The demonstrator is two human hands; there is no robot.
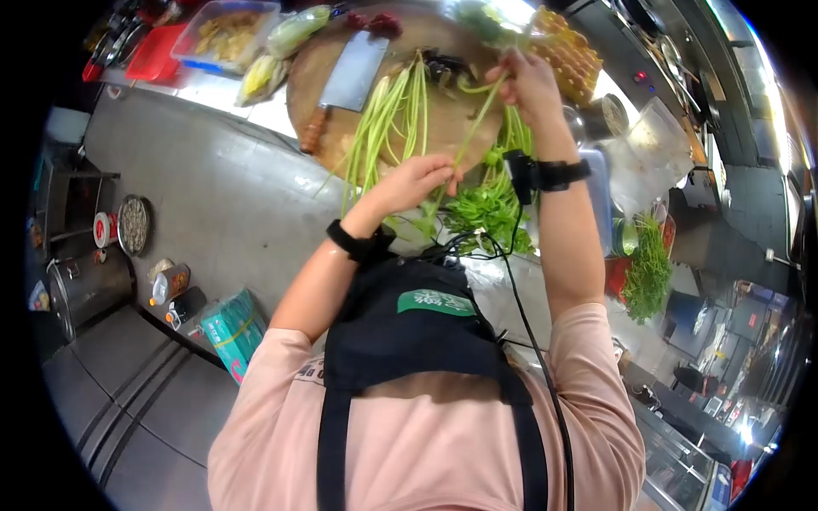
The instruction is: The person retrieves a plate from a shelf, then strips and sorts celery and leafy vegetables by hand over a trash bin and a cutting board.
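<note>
A green stalk (479, 123) stretches slantwise between my two hands over the round wooden board (447, 119). My right hand (527, 83), at the board's upper right, pinches its upper part. Lower down, my left hand (419, 180) has its fingers closed round the same stalk. Trimmed pale green stalks (392, 115) lie on the board, left of the held one. Beside them rests a cleaver (348, 72) with a wooden handle pointing down left. Leafy greens (490, 209) are heaped at the board's near right edge, below my right hand.
Upper left are a plastic tub (226, 36) of pale pieces, a red tray (156, 53) and bagged vegetables (262, 78). An egg tray (569, 55) stands upper right. Further right hang more greens (646, 271). A black cable (535, 341) runs down past my apron.
</note>
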